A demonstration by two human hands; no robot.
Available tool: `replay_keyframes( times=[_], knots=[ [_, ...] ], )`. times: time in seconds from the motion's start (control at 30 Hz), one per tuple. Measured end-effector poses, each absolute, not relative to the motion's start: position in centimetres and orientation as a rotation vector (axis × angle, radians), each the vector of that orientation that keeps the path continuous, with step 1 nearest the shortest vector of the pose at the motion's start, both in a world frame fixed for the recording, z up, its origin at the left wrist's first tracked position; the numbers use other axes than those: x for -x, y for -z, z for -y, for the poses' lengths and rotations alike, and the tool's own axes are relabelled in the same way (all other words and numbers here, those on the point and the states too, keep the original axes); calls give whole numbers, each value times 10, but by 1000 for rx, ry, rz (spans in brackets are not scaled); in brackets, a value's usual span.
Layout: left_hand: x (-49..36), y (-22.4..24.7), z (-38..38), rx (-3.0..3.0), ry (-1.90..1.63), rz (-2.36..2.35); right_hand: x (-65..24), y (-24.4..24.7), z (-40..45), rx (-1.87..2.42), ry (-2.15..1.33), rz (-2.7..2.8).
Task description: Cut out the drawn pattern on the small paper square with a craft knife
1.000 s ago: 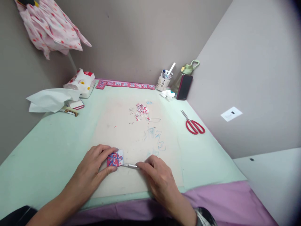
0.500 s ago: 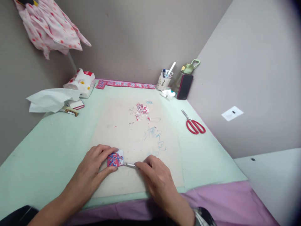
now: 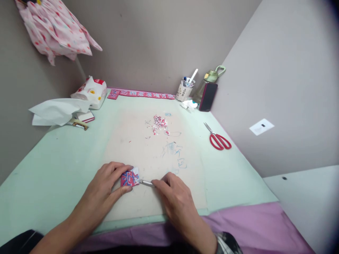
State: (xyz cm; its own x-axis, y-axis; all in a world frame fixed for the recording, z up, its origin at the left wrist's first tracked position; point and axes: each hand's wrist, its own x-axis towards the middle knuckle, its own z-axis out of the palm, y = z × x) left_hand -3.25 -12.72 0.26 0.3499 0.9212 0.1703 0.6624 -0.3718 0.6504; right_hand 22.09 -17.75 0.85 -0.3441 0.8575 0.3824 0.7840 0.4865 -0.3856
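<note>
Between the thumb and fingers of my left hand (image 3: 112, 181) sits a small square paper piece (image 3: 130, 177), red on the left and white at its right side, with a blue-outlined character on it. My right hand (image 3: 176, 194) grips a slim silver craft knife (image 3: 147, 183), whose tip meets the right edge of the piece. Both hands rest over a beige mat (image 3: 150, 201) with blue pen marks. Farther up the mat lies a heap of red and white scraps (image 3: 160, 122).
Red-handled scissors (image 3: 218, 137) lie at the right. Along the back are a row of red character cards (image 3: 145, 94), a pen cup (image 3: 184, 90), a green bottle (image 3: 205, 84) and a phone (image 3: 208, 97). Tissues (image 3: 91, 92) and a white sheet (image 3: 58, 112) occupy the left.
The knife tip has shifted slightly up along the right edge of the paper piece. My left hand keeps its hold in the same place.
</note>
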Motion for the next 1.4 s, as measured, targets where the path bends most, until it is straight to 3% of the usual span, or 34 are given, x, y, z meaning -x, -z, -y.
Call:
replay_keyframes(
  times=[1.4],
  knots=[
    [36,7,130,-2176,-714,-1387,-216,-7,182,1447,-149,2212]
  ],
)
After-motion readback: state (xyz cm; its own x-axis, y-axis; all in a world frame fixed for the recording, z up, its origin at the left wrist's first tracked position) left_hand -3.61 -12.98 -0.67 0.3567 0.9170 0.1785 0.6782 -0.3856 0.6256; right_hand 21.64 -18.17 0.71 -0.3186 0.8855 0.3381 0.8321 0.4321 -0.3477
